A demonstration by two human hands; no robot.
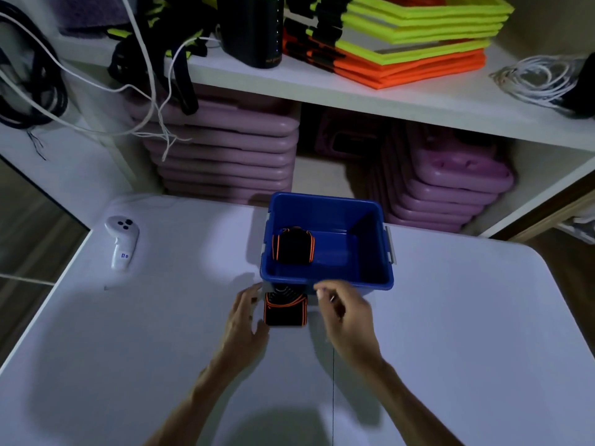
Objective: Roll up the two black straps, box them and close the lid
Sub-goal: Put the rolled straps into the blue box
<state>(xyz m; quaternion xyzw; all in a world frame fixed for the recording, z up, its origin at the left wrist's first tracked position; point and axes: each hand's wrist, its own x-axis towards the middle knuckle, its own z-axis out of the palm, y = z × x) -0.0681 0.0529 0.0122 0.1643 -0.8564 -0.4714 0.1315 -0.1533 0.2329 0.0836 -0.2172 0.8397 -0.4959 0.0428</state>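
Note:
A blue plastic box (pixel 370 278) stands open on the white table (pixel 450 333), with no lid in view. One rolled black strap with orange stripes (pixel 293 245) lies inside it at the left. A second rolled strap (pixel 285 309) rests on the table just in front of the box's near wall. My left hand (pixel 243 317) is beside this roll on its left, fingers apart, the thumb close to or touching it. My right hand (pixel 343 312) hovers just right of the roll, fingers loosely curled and blurred, with nothing visibly held.
A white handheld controller (pixel 121 241) lies at the table's far left. Behind the table a white shelf unit holds stacked purple cases (pixel 225 149), neon yellow and orange frames (pixel 402 37), a dark cylinder (pixel 251 27) and hanging cables (pixel 148 91).

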